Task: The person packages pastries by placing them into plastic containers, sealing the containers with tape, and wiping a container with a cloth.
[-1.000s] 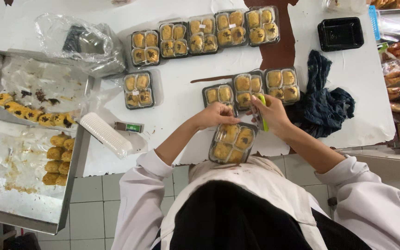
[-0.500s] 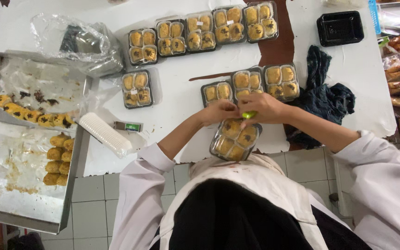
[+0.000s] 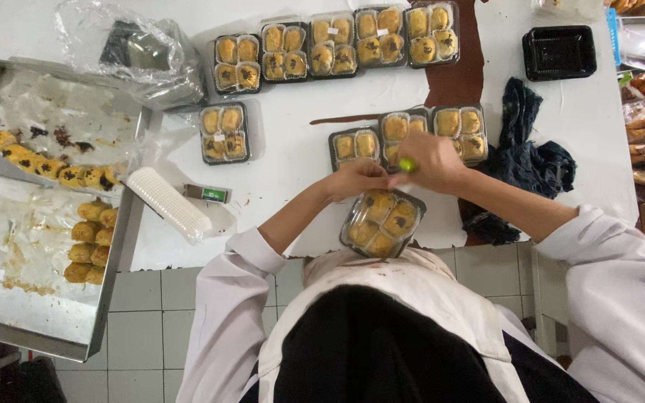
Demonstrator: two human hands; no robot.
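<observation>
A clear lidded plastic box of golden pastries (image 3: 382, 222) sits at the near edge of the white table (image 3: 293, 160). My left hand (image 3: 356, 179) rests at the box's far left corner, fingers closed on its rim. My right hand (image 3: 433, 160) is closed around a small green object (image 3: 407, 165), held just above the box's far edge. Both hands meet over the box lid. Right behind them stand three more filled pastry boxes (image 3: 408, 134).
Several filled boxes (image 3: 330, 45) line the table's back, one more (image 3: 223, 133) stands alone at the middle. A metal tray (image 3: 39, 201) with loose pastries lies left. A stack of white paper cups (image 3: 169, 203), a dark cloth (image 3: 524, 160) and an empty black tray (image 3: 559, 52) are nearby.
My hands have drawn together over the near box. The right hand with the green object moved left toward the left hand, and the box shifted slightly.
</observation>
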